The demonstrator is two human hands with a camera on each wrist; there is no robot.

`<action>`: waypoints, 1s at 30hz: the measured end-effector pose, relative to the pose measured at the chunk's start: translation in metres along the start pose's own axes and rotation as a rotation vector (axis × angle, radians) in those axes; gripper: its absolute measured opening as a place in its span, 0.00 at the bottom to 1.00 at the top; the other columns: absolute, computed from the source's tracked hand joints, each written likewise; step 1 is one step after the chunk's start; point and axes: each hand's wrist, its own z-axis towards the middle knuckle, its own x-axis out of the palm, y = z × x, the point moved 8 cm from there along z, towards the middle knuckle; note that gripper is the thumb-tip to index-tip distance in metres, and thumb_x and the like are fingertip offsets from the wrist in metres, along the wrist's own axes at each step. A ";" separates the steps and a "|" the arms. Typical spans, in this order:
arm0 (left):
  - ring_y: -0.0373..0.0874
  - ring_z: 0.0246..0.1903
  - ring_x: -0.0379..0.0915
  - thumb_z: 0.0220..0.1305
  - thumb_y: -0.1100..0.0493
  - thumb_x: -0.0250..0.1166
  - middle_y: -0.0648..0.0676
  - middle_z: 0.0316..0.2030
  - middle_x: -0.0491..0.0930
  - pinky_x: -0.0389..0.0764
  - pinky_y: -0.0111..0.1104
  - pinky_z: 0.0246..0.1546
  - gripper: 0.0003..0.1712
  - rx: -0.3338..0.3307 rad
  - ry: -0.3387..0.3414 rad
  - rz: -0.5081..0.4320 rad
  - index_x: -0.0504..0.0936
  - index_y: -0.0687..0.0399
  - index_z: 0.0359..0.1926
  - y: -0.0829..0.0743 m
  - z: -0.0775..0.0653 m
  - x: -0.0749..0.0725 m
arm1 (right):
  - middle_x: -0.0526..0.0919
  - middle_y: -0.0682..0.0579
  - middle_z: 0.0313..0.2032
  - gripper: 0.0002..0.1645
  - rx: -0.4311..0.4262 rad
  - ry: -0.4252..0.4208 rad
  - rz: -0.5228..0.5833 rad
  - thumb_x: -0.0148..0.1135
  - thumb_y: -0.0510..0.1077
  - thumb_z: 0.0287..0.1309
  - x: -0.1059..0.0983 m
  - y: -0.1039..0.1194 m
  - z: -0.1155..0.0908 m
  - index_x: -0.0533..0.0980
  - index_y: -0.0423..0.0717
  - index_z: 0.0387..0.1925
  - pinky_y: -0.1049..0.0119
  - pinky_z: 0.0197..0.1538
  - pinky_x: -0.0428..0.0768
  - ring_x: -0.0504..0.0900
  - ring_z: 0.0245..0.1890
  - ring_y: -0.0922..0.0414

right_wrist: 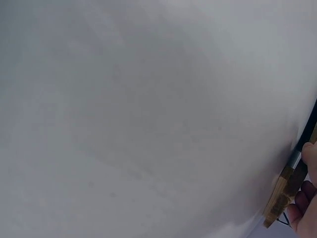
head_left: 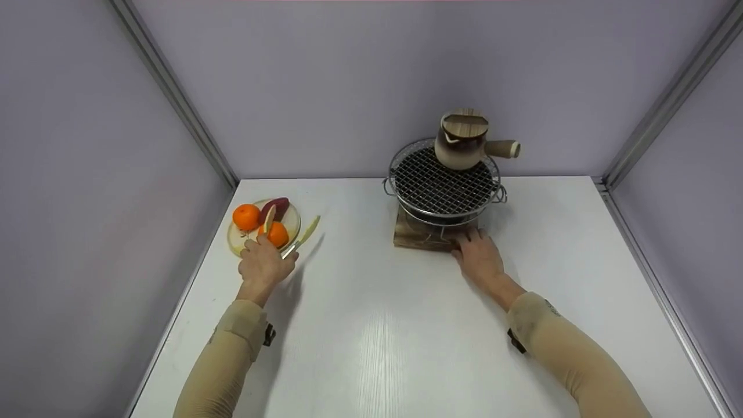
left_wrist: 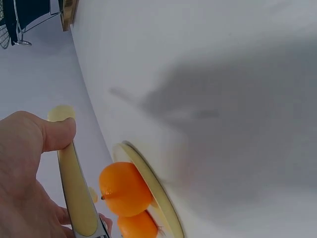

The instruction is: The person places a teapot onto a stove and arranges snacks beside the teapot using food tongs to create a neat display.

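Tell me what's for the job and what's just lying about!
Likely for the job:
yellow-and-silver tongs, in left hand
two round orange fruits, round cream plate
brown wooden base, touched by right hand, round silver grill above

Probably just there:
brown-and-cream lidded pot
oblong dark-red item

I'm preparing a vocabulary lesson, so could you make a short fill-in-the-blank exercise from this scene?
The left grip holds a pair of ____.
The plate bears ____ orange fruits.
The grill stands on a base of ____.
The handle of the pot points toward the head view's ____ edge.

Missing words: tongs; two; wood; right.
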 end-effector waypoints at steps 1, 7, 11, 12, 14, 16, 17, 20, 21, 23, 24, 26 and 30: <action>0.72 0.54 0.78 0.70 0.33 0.70 0.76 0.56 0.73 0.87 0.61 0.52 0.55 -0.001 -0.003 0.002 0.64 0.75 0.73 0.001 0.000 -0.001 | 0.82 0.33 0.59 0.24 0.001 0.002 -0.001 0.75 0.45 0.74 0.000 0.000 0.000 0.80 0.40 0.63 0.37 0.61 0.84 0.81 0.58 0.33; 0.75 0.57 0.78 0.71 0.33 0.70 0.78 0.58 0.73 0.87 0.65 0.53 0.55 -0.017 -0.025 -0.001 0.65 0.77 0.72 0.010 0.000 -0.004 | 0.82 0.34 0.60 0.24 0.003 0.007 0.009 0.75 0.46 0.73 0.000 -0.002 0.001 0.80 0.41 0.64 0.37 0.60 0.84 0.81 0.58 0.34; 0.77 0.57 0.79 0.71 0.33 0.69 0.80 0.58 0.74 0.87 0.66 0.52 0.54 -0.022 -0.038 -0.003 0.66 0.79 0.70 0.016 0.000 -0.005 | 0.82 0.34 0.59 0.25 -0.003 -0.004 0.012 0.75 0.46 0.72 0.000 -0.001 0.001 0.80 0.40 0.63 0.37 0.60 0.84 0.81 0.58 0.34; 0.77 0.56 0.79 0.71 0.33 0.69 0.80 0.58 0.74 0.87 0.66 0.51 0.54 -0.022 -0.044 -0.001 0.67 0.79 0.70 0.017 -0.001 -0.006 | 0.82 0.34 0.58 0.24 -0.005 -0.010 0.010 0.76 0.45 0.72 -0.001 -0.001 0.001 0.80 0.40 0.62 0.37 0.59 0.84 0.81 0.57 0.34; 0.78 0.55 0.80 0.71 0.34 0.68 0.81 0.57 0.74 0.87 0.67 0.50 0.53 -0.026 -0.058 0.006 0.67 0.80 0.69 0.019 -0.001 -0.007 | 0.82 0.34 0.56 0.23 -0.009 -0.022 0.007 0.76 0.44 0.71 -0.001 0.000 0.000 0.80 0.38 0.60 0.37 0.58 0.84 0.81 0.55 0.34; 0.79 0.55 0.81 0.71 0.34 0.68 0.81 0.56 0.75 0.87 0.67 0.49 0.53 -0.037 -0.066 0.011 0.67 0.81 0.69 0.023 -0.001 -0.008 | 0.83 0.34 0.55 0.22 -0.011 -0.036 0.006 0.77 0.43 0.69 -0.002 0.000 0.000 0.81 0.37 0.58 0.37 0.56 0.84 0.81 0.54 0.34; 0.79 0.55 0.81 0.71 0.34 0.68 0.81 0.56 0.75 0.87 0.67 0.49 0.53 -0.044 -0.066 0.013 0.67 0.81 0.69 0.024 -0.001 -0.009 | 0.83 0.34 0.54 0.22 -0.012 -0.042 0.009 0.78 0.43 0.69 -0.002 0.000 0.000 0.81 0.37 0.58 0.37 0.56 0.84 0.81 0.54 0.34; 0.80 0.55 0.81 0.71 0.33 0.68 0.81 0.56 0.74 0.87 0.67 0.49 0.53 -0.065 -0.061 0.006 0.67 0.80 0.69 0.030 -0.001 -0.009 | 0.83 0.33 0.54 0.22 -0.014 -0.052 0.014 0.78 0.43 0.69 -0.002 0.001 -0.001 0.81 0.37 0.58 0.36 0.56 0.84 0.81 0.54 0.33; 0.80 0.55 0.81 0.71 0.33 0.68 0.81 0.56 0.74 0.87 0.67 0.50 0.53 -0.070 -0.055 0.002 0.67 0.80 0.69 0.031 -0.001 -0.008 | 0.83 0.33 0.55 0.23 -0.014 -0.054 0.017 0.78 0.42 0.68 -0.002 0.001 -0.001 0.81 0.37 0.58 0.36 0.56 0.84 0.82 0.54 0.33; 0.79 0.55 0.81 0.71 0.33 0.68 0.80 0.56 0.74 0.87 0.67 0.50 0.53 -0.078 -0.048 -0.005 0.67 0.79 0.69 0.034 -0.001 -0.007 | 0.83 0.33 0.56 0.23 -0.012 -0.051 0.019 0.78 0.42 0.69 -0.002 0.000 -0.001 0.81 0.37 0.59 0.35 0.57 0.84 0.82 0.55 0.32; 0.79 0.55 0.81 0.71 0.33 0.68 0.80 0.55 0.74 0.87 0.66 0.50 0.53 -0.081 -0.043 -0.007 0.67 0.79 0.69 0.035 -0.001 -0.006 | 0.83 0.33 0.56 0.23 -0.011 -0.048 0.022 0.78 0.42 0.69 -0.002 0.000 -0.001 0.81 0.37 0.59 0.35 0.58 0.84 0.82 0.55 0.32; 0.78 0.54 0.81 0.70 0.33 0.68 0.79 0.55 0.74 0.87 0.65 0.49 0.53 -0.085 -0.035 -0.007 0.67 0.79 0.69 0.037 -0.001 -0.005 | 0.82 0.33 0.56 0.23 -0.008 -0.044 0.024 0.77 0.42 0.70 -0.002 0.000 -0.001 0.81 0.37 0.60 0.35 0.58 0.84 0.82 0.55 0.32; 0.77 0.53 0.81 0.70 0.32 0.68 0.78 0.54 0.74 0.87 0.63 0.49 0.53 -0.094 -0.014 -0.002 0.67 0.78 0.68 0.039 0.000 -0.002 | 0.82 0.33 0.57 0.23 -0.008 -0.040 0.029 0.77 0.42 0.70 -0.001 0.000 0.000 0.80 0.37 0.60 0.35 0.58 0.84 0.82 0.55 0.32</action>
